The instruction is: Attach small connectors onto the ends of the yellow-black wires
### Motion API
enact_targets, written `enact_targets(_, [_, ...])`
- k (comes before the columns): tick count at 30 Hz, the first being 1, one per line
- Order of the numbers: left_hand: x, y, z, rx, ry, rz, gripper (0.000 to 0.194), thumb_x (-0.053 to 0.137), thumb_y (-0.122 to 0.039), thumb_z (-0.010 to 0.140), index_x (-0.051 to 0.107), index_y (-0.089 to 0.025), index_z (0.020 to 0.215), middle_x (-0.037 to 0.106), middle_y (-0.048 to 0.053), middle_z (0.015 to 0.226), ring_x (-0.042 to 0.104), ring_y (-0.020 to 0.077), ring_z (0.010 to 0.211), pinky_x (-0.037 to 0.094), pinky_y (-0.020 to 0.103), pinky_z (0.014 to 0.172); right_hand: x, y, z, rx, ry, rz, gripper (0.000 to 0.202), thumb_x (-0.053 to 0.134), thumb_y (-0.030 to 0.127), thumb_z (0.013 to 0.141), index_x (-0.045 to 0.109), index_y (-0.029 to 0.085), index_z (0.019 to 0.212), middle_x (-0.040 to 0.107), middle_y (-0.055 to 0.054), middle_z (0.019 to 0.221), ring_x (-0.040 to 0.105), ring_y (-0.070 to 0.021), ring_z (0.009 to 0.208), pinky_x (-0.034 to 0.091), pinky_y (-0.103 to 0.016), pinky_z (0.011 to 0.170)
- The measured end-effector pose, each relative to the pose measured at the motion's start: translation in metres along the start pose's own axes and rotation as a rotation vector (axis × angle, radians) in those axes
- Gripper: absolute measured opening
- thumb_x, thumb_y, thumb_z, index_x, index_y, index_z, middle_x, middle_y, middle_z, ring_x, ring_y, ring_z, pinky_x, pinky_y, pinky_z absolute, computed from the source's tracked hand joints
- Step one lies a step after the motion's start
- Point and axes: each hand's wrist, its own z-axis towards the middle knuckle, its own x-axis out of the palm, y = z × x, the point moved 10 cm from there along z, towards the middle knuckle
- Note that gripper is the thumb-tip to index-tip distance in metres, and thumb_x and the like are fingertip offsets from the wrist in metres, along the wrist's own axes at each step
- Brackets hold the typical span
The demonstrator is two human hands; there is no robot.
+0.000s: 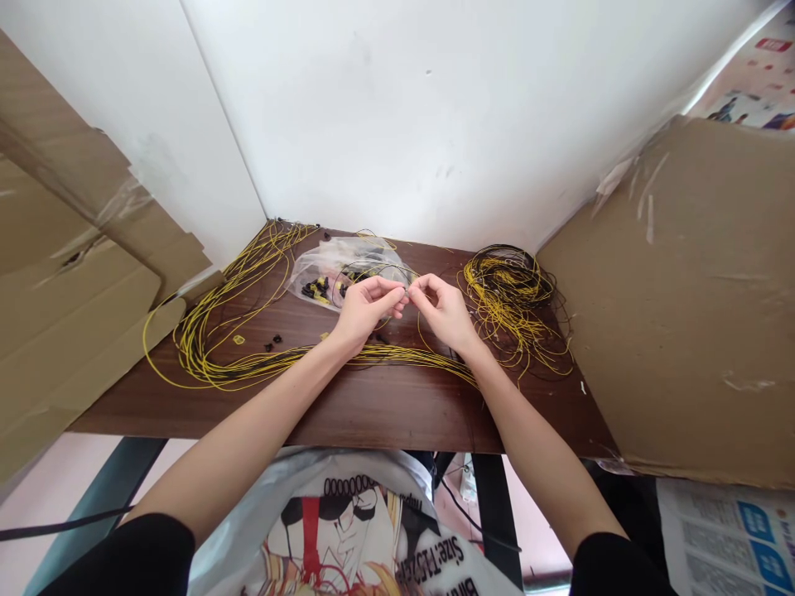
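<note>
My left hand and my right hand meet above the brown table, each in a pinch with the fingertips almost touching. Between them is a small dark piece, too small to identify, at the end of a thin wire. Thin yellow and black wires arc around the hands. Just behind the left hand lies a clear plastic bag with small black and yellow plastic parts in it. Below the hands a long bundle of yellow and black wires runs across the table, passing under both forearms.
A tangled coil of yellow and black wires lies at the right. Small black parts and a yellow piece are scattered at left. Cardboard sheets flank the table, with a white wall behind.
</note>
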Motion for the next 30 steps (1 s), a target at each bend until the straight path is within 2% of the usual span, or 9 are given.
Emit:
enact_targets(3, [0.001, -0.001, 0.0, 0.01, 0.012, 0.006, 0.028, 0.08, -0.028, 0.062, 0.064, -0.011, 0.078, 0.068, 0.004, 0.072, 0.062, 0.0111, 0.065, 0.048, 0.022, 0.057, 0.003, -0.012, 0.0, 0.077, 0.01, 0.107, 0.021, 0.053, 0.037, 0.085, 0.057, 0.017, 0.078, 0.062, -0.002, 0.074, 0.053, -0.0117, 0.065, 0.042, -0.025, 0.062])
enact_targets(9, [0.003, -0.004, -0.001, 0.053, 0.025, 0.062, 0.027, 0.079, -0.03, 0.062, 0.064, -0.011, 0.075, 0.067, 0.004, 0.071, 0.061, 0.011, 0.065, 0.048, 0.022, 0.056, 0.004, -0.017, 0.0, 0.109, 0.006, 0.104, 0.021, 0.056, 0.036, 0.082, 0.057, 0.017, 0.074, 0.058, 0.0, 0.068, 0.05, -0.011, 0.061, 0.04, -0.025, 0.059])
enact_targets(13, [0.003, -0.005, -0.001, 0.059, 0.024, 0.074, 0.027, 0.079, -0.03, 0.063, 0.065, -0.01, 0.075, 0.067, 0.004, 0.069, 0.06, 0.0099, 0.061, 0.047, 0.022, 0.055, 0.004, -0.01, -0.001, 0.074, -0.005, 0.085, 0.019, 0.054, 0.034, 0.083, 0.057, 0.017, 0.075, 0.061, -0.001, 0.072, 0.054, -0.0121, 0.064, 0.042, -0.026, 0.062])
enact_targets(19, [0.002, 0.005, -0.001, -0.032, 0.032, 0.029, 0.029, 0.08, -0.032, 0.061, 0.066, -0.01, 0.074, 0.067, 0.004, 0.065, 0.058, 0.0091, 0.057, 0.046, 0.021, 0.053, 0.001, 0.008, -0.003, -0.02, -0.035, -0.036, 0.018, 0.051, 0.031, 0.085, 0.058, 0.017, 0.076, 0.062, -0.002, 0.073, 0.055, -0.0129, 0.067, 0.044, -0.027, 0.067])
enact_targets(22, [-0.001, 0.005, 0.0, -0.049, 0.022, 0.039, 0.028, 0.08, -0.031, 0.062, 0.067, -0.009, 0.073, 0.067, 0.005, 0.066, 0.059, 0.0093, 0.057, 0.047, 0.021, 0.054, 0.001, 0.008, -0.003, -0.033, -0.04, -0.049, 0.018, 0.052, 0.03, 0.085, 0.06, 0.016, 0.076, 0.063, -0.002, 0.074, 0.055, -0.0127, 0.067, 0.044, -0.027, 0.067])
enact_targets(26, [0.001, -0.003, 0.001, -0.009, 0.044, 0.081, 0.033, 0.078, -0.029, 0.063, 0.07, -0.01, 0.089, 0.07, 0.006, 0.075, 0.06, 0.0103, 0.063, 0.051, 0.025, 0.062, -0.001, -0.011, -0.001, 0.116, -0.072, 0.142, 0.019, 0.059, 0.034, 0.08, 0.062, 0.016, 0.075, 0.064, -0.002, 0.071, 0.054, -0.0113, 0.061, 0.043, -0.026, 0.062])
enact_targets(30, [0.009, -0.016, -0.001, 0.121, 0.088, 0.212, 0.04, 0.076, -0.026, 0.065, 0.069, -0.013, 0.102, 0.068, 0.005, 0.083, 0.06, 0.0127, 0.068, 0.053, 0.027, 0.063, 0.001, -0.029, -0.002, 0.297, -0.087, 0.4, 0.024, 0.066, 0.039, 0.073, 0.062, 0.016, 0.071, 0.061, 0.0, 0.064, 0.051, -0.0087, 0.055, 0.041, -0.023, 0.054])
